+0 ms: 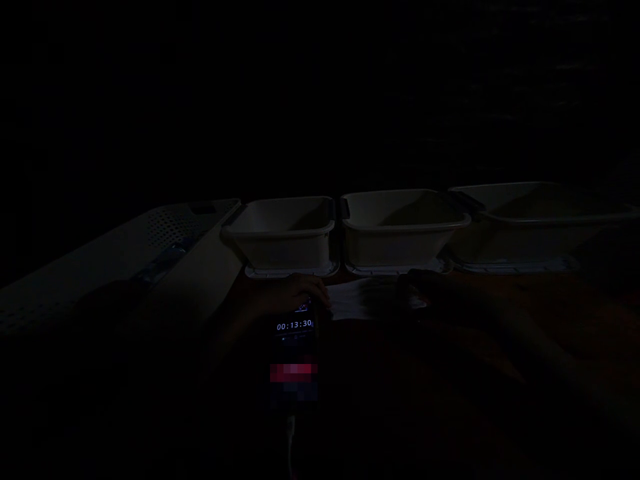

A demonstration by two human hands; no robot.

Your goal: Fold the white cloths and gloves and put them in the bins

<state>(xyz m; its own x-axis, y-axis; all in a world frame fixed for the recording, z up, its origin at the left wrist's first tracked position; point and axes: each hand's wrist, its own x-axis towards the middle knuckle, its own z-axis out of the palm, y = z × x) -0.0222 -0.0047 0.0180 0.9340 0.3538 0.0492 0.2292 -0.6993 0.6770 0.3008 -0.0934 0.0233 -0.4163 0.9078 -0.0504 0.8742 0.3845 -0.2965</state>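
Note:
The picture is very dark. A pale strip of white cloth [347,300] stretches between my two hands, low over the tabletop; its exact kind is hard to make out. At its left end, my left hand [306,288] has curved fingers closed on the edge. My right hand [417,283] is mostly in shadow and appears to grip the right end, its fingers only partly visible. Directly below my left hand lies a lit phone [294,340] with a timer reading 00:13:30, its upper part partly covered by that hand.
Behind the cloth stand three pale tubs in a row: left [280,248], middle [400,247] and right [530,240]. A long perforated basket [210,260] at left holds a shiny clear item [167,260]. A white cable [290,437] runs from the phone.

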